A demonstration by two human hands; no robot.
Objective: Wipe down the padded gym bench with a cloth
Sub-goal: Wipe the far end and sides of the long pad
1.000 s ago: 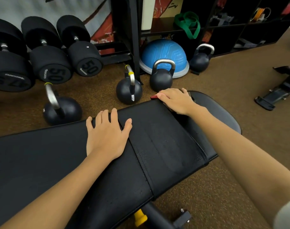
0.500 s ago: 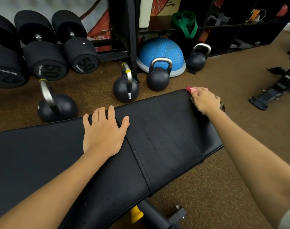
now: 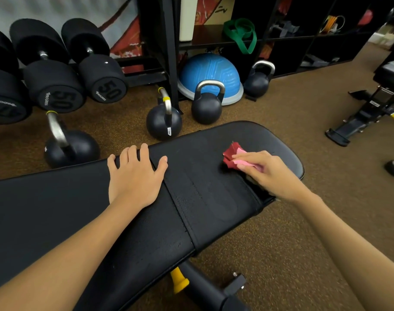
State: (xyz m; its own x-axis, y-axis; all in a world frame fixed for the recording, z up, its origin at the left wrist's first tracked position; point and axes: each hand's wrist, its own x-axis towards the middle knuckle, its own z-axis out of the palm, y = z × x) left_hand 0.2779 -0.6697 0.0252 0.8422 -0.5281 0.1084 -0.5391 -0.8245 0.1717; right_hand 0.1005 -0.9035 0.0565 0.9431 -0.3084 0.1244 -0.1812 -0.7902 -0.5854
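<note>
Fingers [image 3: 247, 157] of the right hand [image 3: 271, 173] press a red cloth [image 3: 231, 154] onto the bench [image 3: 205, 187] near its rounded end. The left hand [image 3: 135, 176] lies flat, spread, holding nothing. Kettlebells [image 3: 163, 122] stand just behind the bench.

The number "50" is printed on the end face of a dumbbell [image 3: 108, 92] at about ten o'clock, with a small white brand word beside it that is too blurred to be read. A second "50" is seen on the neighbouring dumbbell [image 3: 59, 98] to its nine o'clock. Nothing else can be read.
</note>
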